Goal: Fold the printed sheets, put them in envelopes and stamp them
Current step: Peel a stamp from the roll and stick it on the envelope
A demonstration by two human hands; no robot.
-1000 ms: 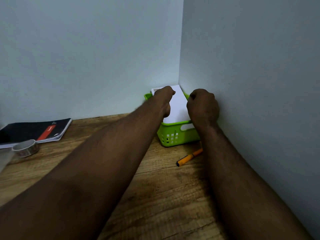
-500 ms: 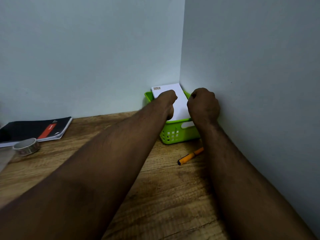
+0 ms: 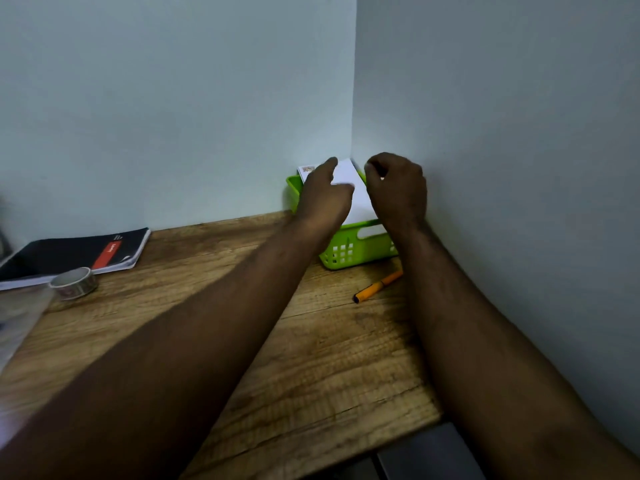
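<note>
Now my left hand (image 3: 325, 195) rests loose fingers on the stamped envelopes (image 3: 349, 188) standing in the green basket (image 3: 349, 251), centre frame; my right hand (image 3: 398, 192) hovers curled, empty. Filing seems nearly finished.

Envelopes (image 3: 356, 192) in basket (image 3: 349, 251), pen (image 3: 377, 287) before

Both bare forearms reach from lower frame toward centre. Left hand (image 3: 323, 197) extended, fingers fairly straight, thumb out. Right hand (image 3: 398, 188) just beside it, fingers loosely curled.
</note>
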